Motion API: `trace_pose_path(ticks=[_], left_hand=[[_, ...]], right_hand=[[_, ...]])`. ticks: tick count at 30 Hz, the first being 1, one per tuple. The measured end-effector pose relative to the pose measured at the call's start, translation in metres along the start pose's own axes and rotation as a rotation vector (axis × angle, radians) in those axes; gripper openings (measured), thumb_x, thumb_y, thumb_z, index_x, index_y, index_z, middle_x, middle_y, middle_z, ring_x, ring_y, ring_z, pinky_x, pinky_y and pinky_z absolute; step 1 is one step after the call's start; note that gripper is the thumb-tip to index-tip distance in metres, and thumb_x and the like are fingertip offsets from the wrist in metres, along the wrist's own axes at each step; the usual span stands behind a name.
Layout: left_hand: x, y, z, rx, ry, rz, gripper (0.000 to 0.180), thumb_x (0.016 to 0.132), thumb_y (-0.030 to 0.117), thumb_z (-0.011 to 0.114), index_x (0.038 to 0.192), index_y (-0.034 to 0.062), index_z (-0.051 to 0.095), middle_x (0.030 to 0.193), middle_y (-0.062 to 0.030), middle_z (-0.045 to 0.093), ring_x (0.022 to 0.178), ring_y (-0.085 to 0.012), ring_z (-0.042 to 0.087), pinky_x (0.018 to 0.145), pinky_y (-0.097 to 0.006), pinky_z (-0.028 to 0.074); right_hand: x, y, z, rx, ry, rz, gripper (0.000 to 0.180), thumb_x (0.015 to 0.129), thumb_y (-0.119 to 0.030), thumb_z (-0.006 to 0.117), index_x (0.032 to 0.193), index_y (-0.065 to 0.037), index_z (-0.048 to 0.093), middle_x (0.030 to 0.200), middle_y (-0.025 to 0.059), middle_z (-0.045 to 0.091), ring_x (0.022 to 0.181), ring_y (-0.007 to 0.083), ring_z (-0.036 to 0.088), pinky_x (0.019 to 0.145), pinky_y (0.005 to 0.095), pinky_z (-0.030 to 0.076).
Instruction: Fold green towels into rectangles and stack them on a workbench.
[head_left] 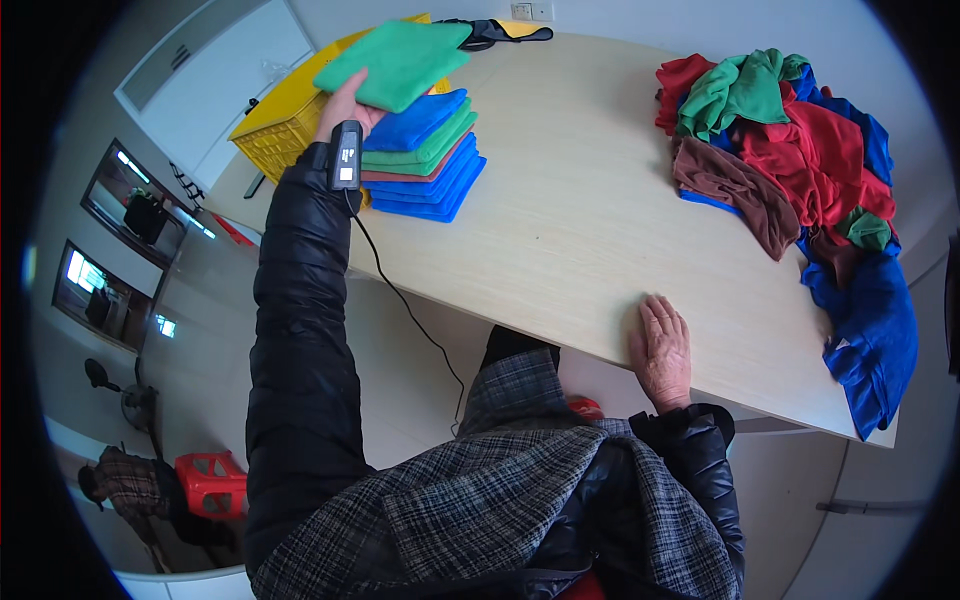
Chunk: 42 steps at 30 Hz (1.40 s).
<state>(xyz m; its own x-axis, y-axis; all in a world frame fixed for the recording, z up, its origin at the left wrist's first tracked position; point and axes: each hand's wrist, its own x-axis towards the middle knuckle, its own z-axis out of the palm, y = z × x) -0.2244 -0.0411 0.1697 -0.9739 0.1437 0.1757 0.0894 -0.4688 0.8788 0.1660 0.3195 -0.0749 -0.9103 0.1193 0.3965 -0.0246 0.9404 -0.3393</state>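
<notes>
My left hand [347, 104] is stretched far out and grips a folded green cloth [395, 60] by its near edge, holding it just above a stack of folded cloths [425, 165] in blue, green and brown-red. A small black device is strapped at that wrist, with a cable running back toward me. My right hand [661, 348] lies flat, palm down, on the light wooden table [580, 220] near its front edge, holding nothing.
A heap of unfolded red, green, brown and blue cloths [800, 160] covers the table's right side, with a blue one hanging over the front edge. A yellow plastic crate [275, 120] stands at the far left corner. A red stool [212, 485] stands on the floor at lower left.
</notes>
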Motion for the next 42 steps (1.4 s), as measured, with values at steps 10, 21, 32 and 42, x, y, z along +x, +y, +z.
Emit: trace_pose_path(ticks=[10,21,32,42], left_hand=[[0.018,-0.034,-0.064,0.056,0.133,-0.317,0.042,0.102,0.023,0.060,0.136,0.0005,0.049,0.130,-0.0189,0.061,0.120,-0.0318,0.063,0.101,-0.041,0.055],[0.014,-0.033,-0.038,-0.057,0.146,-0.308,0.034,0.100,0.016,0.063,0.128,-0.0027,0.056,0.125,-0.0188,0.064,0.118,-0.0342,0.064,0.105,-0.044,0.053],[0.030,-0.032,-0.032,-0.271,0.166,-0.211,0.035,0.098,0.011,0.060,0.128,-0.0051,0.051,0.127,-0.0191,0.060,0.122,-0.0348,0.060,0.108,-0.053,0.050],[0.009,-0.024,-0.062,-0.186,0.046,-0.451,0.043,0.101,0.019,0.061,0.134,-0.0074,0.052,0.133,-0.0208,0.060,0.128,-0.0351,0.056,0.109,-0.043,0.050]], right_hand=[[0.002,-0.001,0.001,-0.011,-0.014,0.028,0.050,0.093,-0.020,0.061,0.138,0.000,0.053,0.147,0.0171,0.051,0.142,0.0336,0.042,0.120,0.0480,0.029],[0.000,-0.002,0.000,-0.022,0.024,0.020,0.048,0.090,-0.015,0.064,0.134,0.000,0.056,0.143,0.0182,0.054,0.139,0.0362,0.045,0.117,0.0473,0.034],[0.001,-0.001,0.001,-0.023,0.015,0.013,0.049,0.090,-0.016,0.064,0.136,0.000,0.056,0.143,0.0177,0.054,0.139,0.0357,0.044,0.117,0.0472,0.034],[0.001,0.000,-0.001,0.035,0.042,-0.012,0.048,0.090,-0.017,0.064,0.134,0.001,0.057,0.141,0.0179,0.055,0.137,0.0360,0.046,0.116,0.0470,0.035]])
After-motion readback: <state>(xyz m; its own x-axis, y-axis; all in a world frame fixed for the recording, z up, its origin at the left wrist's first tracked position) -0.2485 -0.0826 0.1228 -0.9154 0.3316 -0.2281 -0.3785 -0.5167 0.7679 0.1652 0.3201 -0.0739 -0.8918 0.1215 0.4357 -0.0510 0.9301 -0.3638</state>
